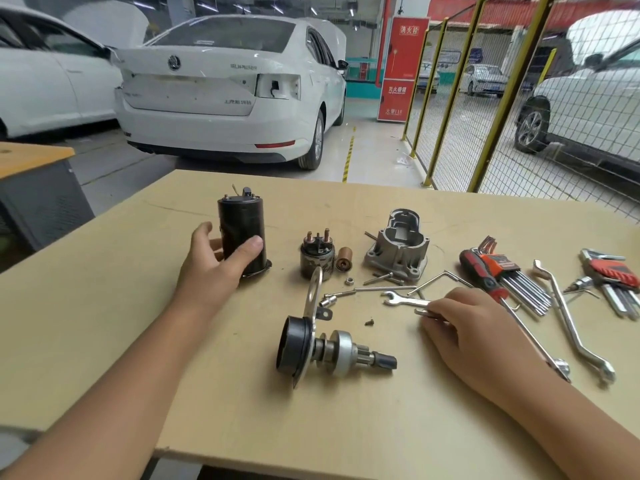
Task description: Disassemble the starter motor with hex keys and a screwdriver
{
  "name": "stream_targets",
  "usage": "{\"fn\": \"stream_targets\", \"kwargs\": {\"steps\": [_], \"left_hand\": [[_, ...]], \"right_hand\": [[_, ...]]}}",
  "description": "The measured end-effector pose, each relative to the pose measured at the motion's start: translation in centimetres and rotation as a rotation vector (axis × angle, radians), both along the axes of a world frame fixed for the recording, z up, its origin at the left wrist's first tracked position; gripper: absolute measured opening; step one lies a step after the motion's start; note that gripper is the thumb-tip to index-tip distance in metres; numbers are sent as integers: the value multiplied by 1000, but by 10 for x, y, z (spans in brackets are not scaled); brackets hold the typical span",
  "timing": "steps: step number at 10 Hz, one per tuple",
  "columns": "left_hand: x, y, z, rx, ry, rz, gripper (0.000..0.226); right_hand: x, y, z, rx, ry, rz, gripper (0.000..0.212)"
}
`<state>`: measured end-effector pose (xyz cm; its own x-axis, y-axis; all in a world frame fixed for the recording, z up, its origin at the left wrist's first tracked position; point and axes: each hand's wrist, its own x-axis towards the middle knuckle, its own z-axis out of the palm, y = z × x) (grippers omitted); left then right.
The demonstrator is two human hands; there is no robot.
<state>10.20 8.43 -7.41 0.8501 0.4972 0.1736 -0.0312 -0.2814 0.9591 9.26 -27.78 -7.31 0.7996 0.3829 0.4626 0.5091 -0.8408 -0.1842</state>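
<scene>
My left hand (pixel 221 263) grips the upright black cylindrical motor housing (pixel 242 232) at mid-table, thumb across its front; the fingers behind it are hidden. My right hand (pixel 474 329) rests knuckles-up on a small silver open-end spanner (pixel 403 299), and I cannot tell whether the fingers pinch it. The black-capped steel pinion shaft assembly (pixel 325 348) lies between my forearms. The red-handled screwdriver (pixel 483 273) is partly covered by my right hand.

The white car (pixel 225 88) carries the word "SUPERB" on the right of its boot lid, a round badge in the middle, and small Chinese lettering lower down that is too blurred to read. The red cabinet (pixel 401 67) behind it bears Chinese characters, with "110" at its foot.
</scene>
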Motion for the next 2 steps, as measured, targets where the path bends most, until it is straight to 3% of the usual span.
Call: {"fn": "stream_targets", "kwargs": {"steps": [2], "left_hand": [[-14, -3, 0, 123, 23, 61, 111]], "right_hand": [[0, -1, -4, 23, -20, -72, 16]]}}
